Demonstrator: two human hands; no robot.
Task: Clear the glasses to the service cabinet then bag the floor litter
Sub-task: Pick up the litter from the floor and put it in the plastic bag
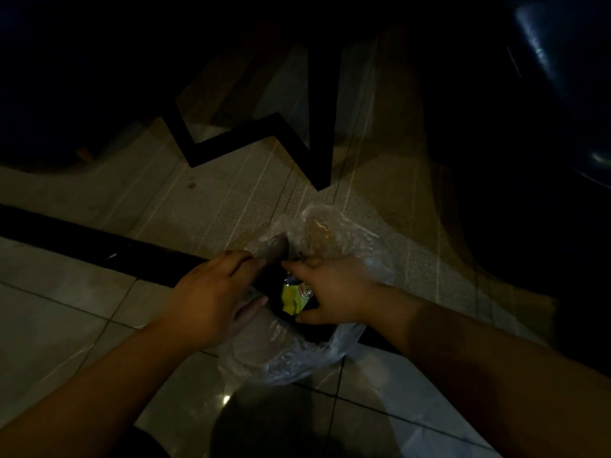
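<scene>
Clear plastic bag [297,352] on tiled floor [66,309]

hands: 2 (left hand [211,300], right hand [334,292]) | clear plastic bag [297,355]: 1 | yellow wrapper [292,297]: 1 | black metal legs [322,127]: 1 frame | small crumb [191,185] on floor: 1

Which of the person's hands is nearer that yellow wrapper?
The right hand: it is closed around the yellow wrapper, over the clear plastic bag. The left hand is a little to the wrapper's left, gripping the bag's edge.
</scene>
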